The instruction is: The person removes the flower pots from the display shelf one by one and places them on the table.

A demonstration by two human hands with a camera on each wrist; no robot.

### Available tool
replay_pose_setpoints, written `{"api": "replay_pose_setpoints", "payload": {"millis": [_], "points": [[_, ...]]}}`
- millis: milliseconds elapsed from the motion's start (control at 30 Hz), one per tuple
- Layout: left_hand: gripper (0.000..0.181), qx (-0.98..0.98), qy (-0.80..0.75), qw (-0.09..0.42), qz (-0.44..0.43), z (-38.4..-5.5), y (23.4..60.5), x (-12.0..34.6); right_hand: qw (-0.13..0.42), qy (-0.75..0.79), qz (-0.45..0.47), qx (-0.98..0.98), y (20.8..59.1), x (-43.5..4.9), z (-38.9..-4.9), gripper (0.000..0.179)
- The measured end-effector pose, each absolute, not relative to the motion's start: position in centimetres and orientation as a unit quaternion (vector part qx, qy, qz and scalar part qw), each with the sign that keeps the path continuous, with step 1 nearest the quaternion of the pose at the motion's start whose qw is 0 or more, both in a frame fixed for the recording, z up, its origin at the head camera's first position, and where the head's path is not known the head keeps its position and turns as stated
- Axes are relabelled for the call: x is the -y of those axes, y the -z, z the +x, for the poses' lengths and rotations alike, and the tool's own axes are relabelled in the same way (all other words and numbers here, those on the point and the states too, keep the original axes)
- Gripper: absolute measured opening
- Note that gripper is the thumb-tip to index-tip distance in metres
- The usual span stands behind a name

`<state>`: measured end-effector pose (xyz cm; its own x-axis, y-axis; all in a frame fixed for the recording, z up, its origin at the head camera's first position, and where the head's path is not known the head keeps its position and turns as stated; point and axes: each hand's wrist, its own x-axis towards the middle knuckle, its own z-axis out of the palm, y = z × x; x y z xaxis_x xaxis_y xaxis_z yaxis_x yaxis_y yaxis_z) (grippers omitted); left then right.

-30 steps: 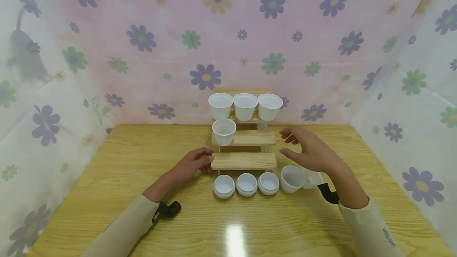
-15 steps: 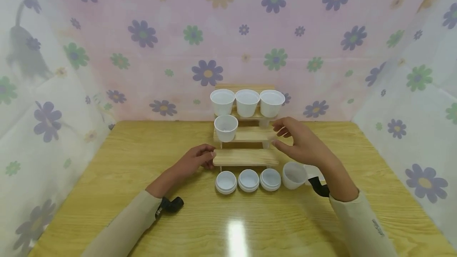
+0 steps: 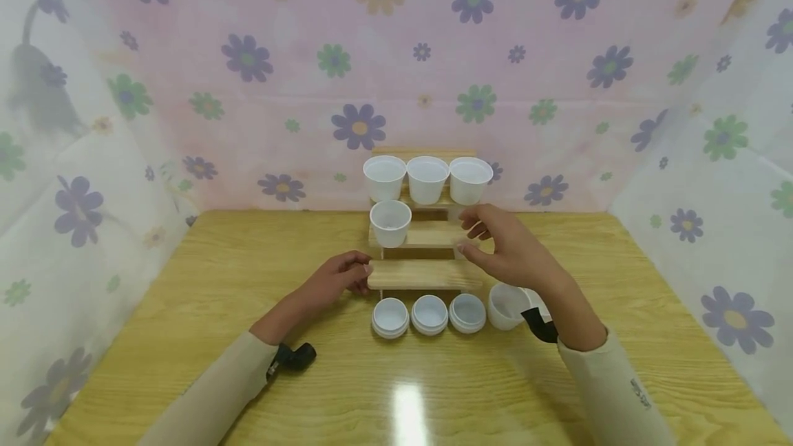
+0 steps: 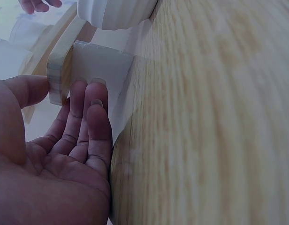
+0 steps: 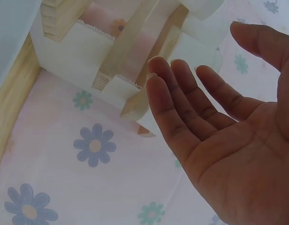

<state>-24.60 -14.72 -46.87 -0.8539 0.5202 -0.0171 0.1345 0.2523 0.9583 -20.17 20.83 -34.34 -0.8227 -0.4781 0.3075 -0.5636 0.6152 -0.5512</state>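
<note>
A stepped wooden display stand [image 3: 427,274] with white side supports faces me. My left hand [image 3: 328,288] holds the left end of its lowest step; in the left wrist view the thumb [image 4: 34,89] is at the board's edge and the fingers [image 4: 95,117] lie against the white side panel [image 4: 102,63]. My right hand [image 3: 511,246] holds nothing, its fingers gently bent, close by the right end of the middle step. Three white cups [image 3: 427,181] stand in a row on an upper step. Another white cup [image 3: 390,224] sits at the left of the middle step.
Three short white tubs [image 3: 429,315] line the table [image 3: 310,391] before the stand. Right of them is a larger translucent cup [image 3: 504,308], with a white container [image 3: 539,303] partly hidden behind my right wrist. Flowered cloth [image 3: 279,136] walls close off the back and sides.
My right hand has moved left, from beside the stand to the right end of the middle step. My left hand stays at the lowest step. The view shifts slightly.
</note>
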Motion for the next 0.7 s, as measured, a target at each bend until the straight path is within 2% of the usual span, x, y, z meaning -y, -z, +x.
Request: {"api": "replay_pose_setpoints", "payload": {"millis": [700], "points": [[0.045, -0.773, -0.574, 0.176, 0.205, -24.6, 46.7, 14.8, 0.062, -0.362, 0.287, 0.885, 33.8, -18.2, -20.1, 0.038]]}}
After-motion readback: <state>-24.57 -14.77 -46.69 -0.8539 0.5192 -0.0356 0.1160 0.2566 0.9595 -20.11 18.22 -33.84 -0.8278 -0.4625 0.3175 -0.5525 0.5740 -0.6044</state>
